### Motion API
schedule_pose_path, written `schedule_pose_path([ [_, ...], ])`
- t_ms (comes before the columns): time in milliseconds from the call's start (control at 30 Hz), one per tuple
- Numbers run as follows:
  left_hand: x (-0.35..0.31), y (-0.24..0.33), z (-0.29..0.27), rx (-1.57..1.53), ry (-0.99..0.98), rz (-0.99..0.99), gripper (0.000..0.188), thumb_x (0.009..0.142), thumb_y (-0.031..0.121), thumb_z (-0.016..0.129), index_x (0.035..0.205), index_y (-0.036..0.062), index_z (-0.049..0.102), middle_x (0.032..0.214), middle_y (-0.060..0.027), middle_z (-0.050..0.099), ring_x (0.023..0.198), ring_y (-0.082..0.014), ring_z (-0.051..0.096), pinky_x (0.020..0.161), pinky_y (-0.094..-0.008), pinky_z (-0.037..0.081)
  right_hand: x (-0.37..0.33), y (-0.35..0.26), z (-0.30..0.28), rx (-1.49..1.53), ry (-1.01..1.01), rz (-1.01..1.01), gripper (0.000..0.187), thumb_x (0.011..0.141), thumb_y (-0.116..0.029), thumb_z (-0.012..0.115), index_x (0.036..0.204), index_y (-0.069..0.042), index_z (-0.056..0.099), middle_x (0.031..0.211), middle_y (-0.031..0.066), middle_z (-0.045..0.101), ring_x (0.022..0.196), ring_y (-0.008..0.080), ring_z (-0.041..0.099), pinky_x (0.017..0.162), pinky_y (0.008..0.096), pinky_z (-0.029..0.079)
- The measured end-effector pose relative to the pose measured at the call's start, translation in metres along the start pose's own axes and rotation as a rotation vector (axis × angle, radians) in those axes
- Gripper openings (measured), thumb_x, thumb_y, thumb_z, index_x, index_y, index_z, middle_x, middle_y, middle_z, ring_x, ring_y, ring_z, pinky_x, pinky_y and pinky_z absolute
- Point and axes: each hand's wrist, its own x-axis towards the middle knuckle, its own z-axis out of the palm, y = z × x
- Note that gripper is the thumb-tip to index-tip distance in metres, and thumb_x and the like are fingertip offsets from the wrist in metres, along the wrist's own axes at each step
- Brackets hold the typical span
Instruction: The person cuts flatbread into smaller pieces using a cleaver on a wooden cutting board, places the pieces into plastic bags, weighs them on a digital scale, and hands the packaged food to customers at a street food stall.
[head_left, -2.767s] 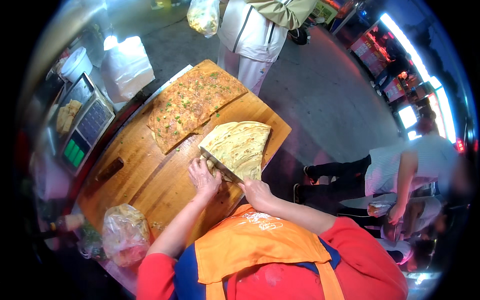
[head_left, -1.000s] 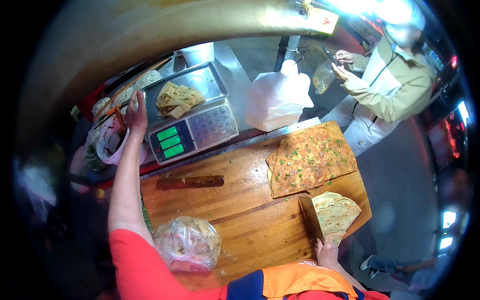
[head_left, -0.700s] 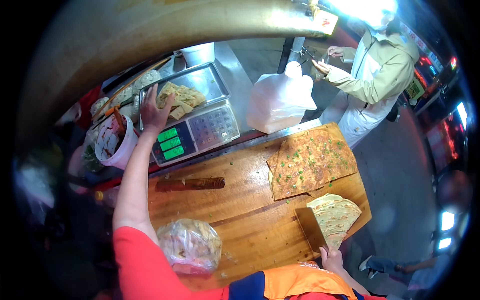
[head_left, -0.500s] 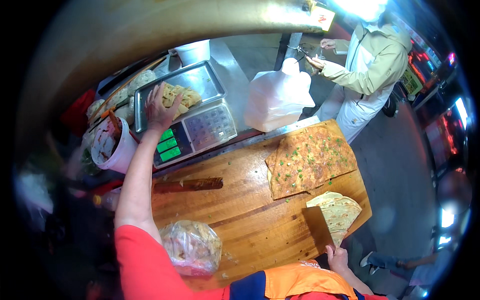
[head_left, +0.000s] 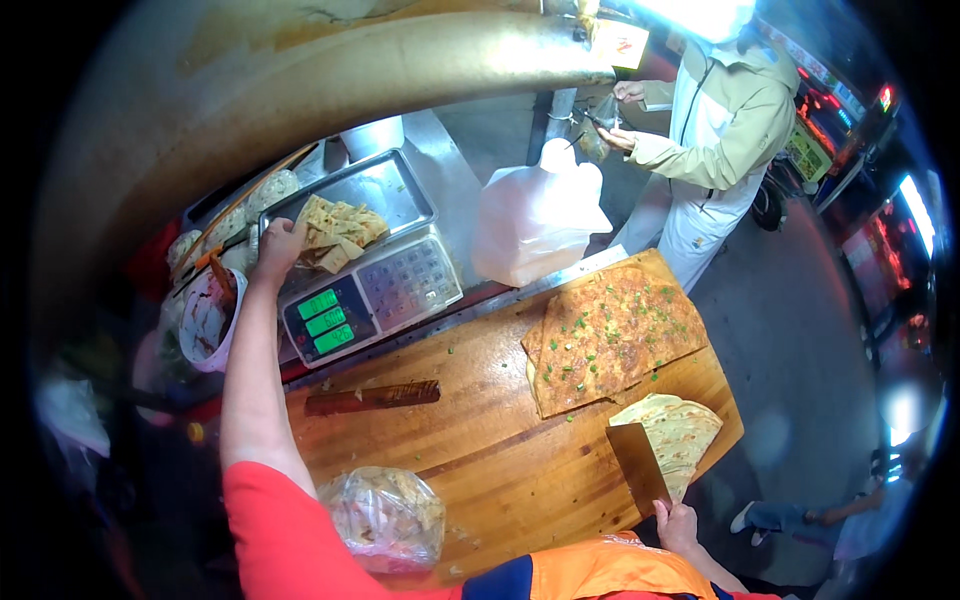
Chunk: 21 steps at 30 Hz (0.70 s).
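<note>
One grip, the left hand's point(head_left: 279, 250), is unreadable by flatbread point(head_left: 343, 228); right hand point(head_left: 677, 526) clutches cleaver point(head_left: 635, 460).

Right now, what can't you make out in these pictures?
In the head view:
Cleaver: handle, hidden in the right hand.
Left hand: whether it grips the bread on the tray; fingertips hidden behind the hand.
Large clear bag: contents, blurred by creased plastic.
Standing person: head, lost in glare.

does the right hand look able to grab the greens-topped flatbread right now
Probably not directly: the right hand holds the cleaver, and the pale flatbread wedge lies between that hand and the greens-topped flatbread.
</note>
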Motion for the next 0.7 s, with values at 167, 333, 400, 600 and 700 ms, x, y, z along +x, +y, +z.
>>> schedule_pose_path([
  [167,-0.026,-0.002,-0.002,-0.312,-0.086,0.057,0.016,0.082,0.014,0.075,0.089,-0.0008,0.073,0.084,-0.0088,0.073,0.076,-0.0142,0.066,0.071,-0.0280,0.051,-0.001,-0.005,0.000,0.018,-0.017,0.013,0.027,0.094,-0.027,0.062,0.092,0.000,0.062,0.066,0.0240,0.063,0.063,0.0442,0.063,0.056,0.0510,0.051],
  [333,-0.032,-0.003,-0.011,-0.431,-0.026,0.119,0.009,0.085,0.010,0.072,0.085,0.0016,0.069,0.079,-0.0034,0.069,0.072,-0.0108,0.064,0.066,-0.0251,0.050,-0.002,-0.007,-0.001,0.006,-0.001,0.005,0.026,0.094,-0.026,0.061,0.091,-0.001,0.062,0.066,0.0243,0.063,0.062,0.0442,0.063,0.056,0.0513,0.050],
  [400,-0.029,0.001,-0.017,-0.525,0.016,0.087,0.012,0.086,0.011,0.070,0.092,0.0022,0.065,0.084,-0.0037,0.067,0.077,-0.0114,0.065,0.065,-0.0277,0.053,-0.003,-0.007,0.000,-0.017,-0.001,0.002,0.025,0.095,-0.026,0.061,0.091,-0.001,0.062,0.066,0.0243,0.063,0.062,0.0442,0.063,0.056,0.0514,0.050],
  [600,-0.040,0.027,-0.045,-1.366,-0.085,-0.299,0.015,0.096,0.014,0.056,0.107,0.0043,0.059,0.100,-0.0095,0.066,0.086,-0.0215,0.067,0.078,-0.0394,0.059,-0.001,-0.008,-0.002,-0.007,0.009,-0.018,0.025,0.094,-0.025,0.061,0.091,-0.001,0.062,0.065,0.0242,0.063,0.061,0.0444,0.063,0.056,0.0518,0.050],
  [700,-0.049,0.028,-0.056,-1.697,-0.217,-0.466,0.015,0.098,0.013,0.052,0.102,0.0020,0.062,0.099,-0.0106,0.069,0.086,-0.0253,0.067,0.079,-0.0399,0.058,-0.002,-0.004,0.001,0.025,0.020,-0.030,0.024,0.094,-0.024,0.062,0.090,-0.001,0.062,0.065,0.0239,0.063,0.062,0.0443,0.063,0.055,0.0513,0.049],
])
